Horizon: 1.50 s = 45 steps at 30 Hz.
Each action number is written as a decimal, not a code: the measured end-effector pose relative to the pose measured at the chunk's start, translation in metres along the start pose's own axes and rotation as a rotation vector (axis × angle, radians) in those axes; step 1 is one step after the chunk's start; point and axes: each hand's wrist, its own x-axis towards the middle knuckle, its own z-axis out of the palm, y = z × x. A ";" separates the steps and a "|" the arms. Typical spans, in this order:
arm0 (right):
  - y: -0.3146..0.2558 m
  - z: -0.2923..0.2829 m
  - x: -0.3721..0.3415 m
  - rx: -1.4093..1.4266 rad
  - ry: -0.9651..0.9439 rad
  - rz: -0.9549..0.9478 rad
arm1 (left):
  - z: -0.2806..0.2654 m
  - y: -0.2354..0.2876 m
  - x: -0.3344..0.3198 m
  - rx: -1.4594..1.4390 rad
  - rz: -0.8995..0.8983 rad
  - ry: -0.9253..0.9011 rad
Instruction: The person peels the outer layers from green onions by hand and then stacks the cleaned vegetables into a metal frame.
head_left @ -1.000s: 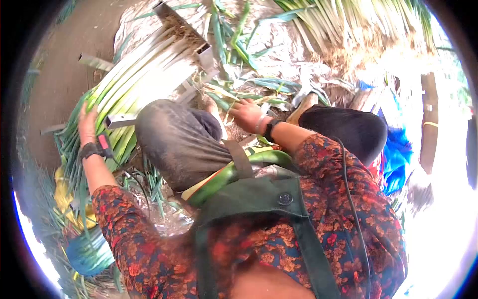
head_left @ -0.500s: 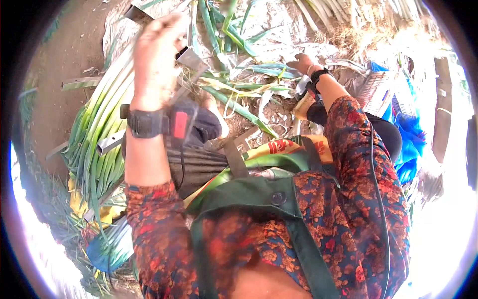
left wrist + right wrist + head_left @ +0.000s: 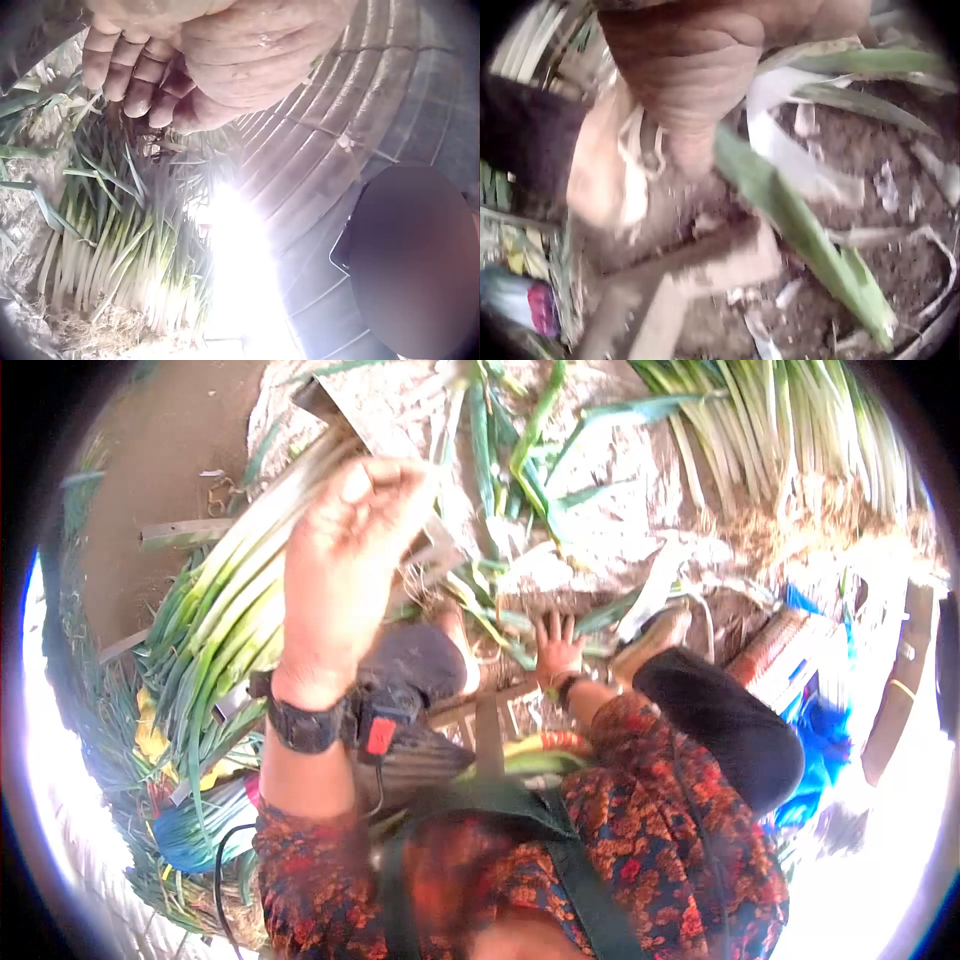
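Observation:
Raised above the left knee, my left hand (image 3: 350, 560) has loosely bent fingers with nothing visible in them. Behind it a bundle of long green-and-white stalks (image 3: 225, 605) lies across a metal frame (image 3: 185, 534). In the left wrist view the bent fingers of the left hand (image 3: 217, 64) show at the top. Between the feet, my right hand (image 3: 558, 650) reaches low with fingers spread over loose leaves. The right wrist view has this hand (image 3: 697, 67) blurred, its thumb pointing down beside a green leaf (image 3: 802, 221); contact is unclear.
More stalks with roots (image 3: 800, 440) lie at the back right. Loose green leaves (image 3: 540, 470) are strewn on a pale sheet (image 3: 625, 470). Blue plastic (image 3: 815, 745) and a wooden piece (image 3: 905, 680) are at the right. A blue-wrapped bundle (image 3: 200, 828) lies at the lower left.
My left hand has left the stalk bundle and risen in front of the body. My right hand went out forward and right, then came back closer, fingers now spread. The view has shifted.

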 end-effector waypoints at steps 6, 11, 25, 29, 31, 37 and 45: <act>0.042 -0.037 0.059 0.137 0.203 -0.166 | -0.007 0.001 -0.006 -0.043 0.044 -0.014; 0.040 -0.156 0.104 0.362 0.205 -0.194 | -0.012 0.016 -0.013 -0.026 0.079 -0.044; 0.044 -0.256 0.220 0.964 0.839 0.092 | -0.042 0.000 0.025 -0.004 0.081 -0.096; 0.045 -0.219 0.296 0.873 0.868 0.735 | -0.043 -0.002 0.036 -0.095 0.031 -0.080; -0.016 -0.243 0.293 1.410 0.525 0.159 | -0.042 -0.002 0.044 -0.108 0.045 -0.096; -0.155 -0.258 0.295 0.307 0.311 0.163 | -0.039 0.003 0.053 -0.124 0.020 -0.139; -0.096 -0.245 0.296 -0.029 0.371 0.218 | -0.043 0.007 0.034 -0.040 0.094 -0.126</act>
